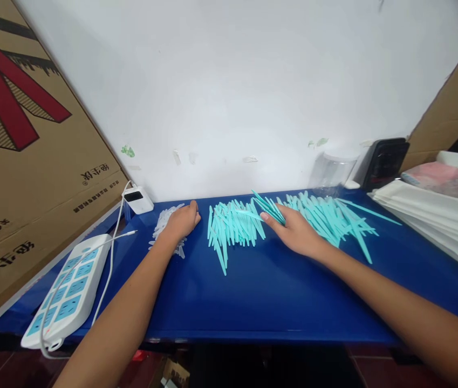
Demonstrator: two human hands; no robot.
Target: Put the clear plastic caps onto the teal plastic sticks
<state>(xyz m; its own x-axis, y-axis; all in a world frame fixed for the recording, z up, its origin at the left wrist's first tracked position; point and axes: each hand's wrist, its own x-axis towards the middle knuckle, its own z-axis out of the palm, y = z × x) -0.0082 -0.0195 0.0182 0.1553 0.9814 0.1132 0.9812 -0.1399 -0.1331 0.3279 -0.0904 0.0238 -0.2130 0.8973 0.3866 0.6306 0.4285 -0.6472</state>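
Note:
My right hand (293, 229) is closed round a fanned bundle of slim teal plastic sticks (269, 207), tapered like eyebrow razors. It is between two spreads of the same sticks: a middle pile (234, 223) and a right-hand pile (326, 215). A few sticks jut out of line at the piles' edges. My left hand (185, 220) is at the right side of a heap of small translucent plastic pieces (166, 221). Its fingers are curled in, and whatever they grip is hidden behind the hand.
A white power strip (69, 291) with cables and a small white device (137, 200) are at the left, beside a large cardboard box (50, 161). At the right are a clear jar (332, 172), a black holder (384, 161) and stacked white trays (426, 215). A white wall (229, 97) bounds the blue table (253, 302).

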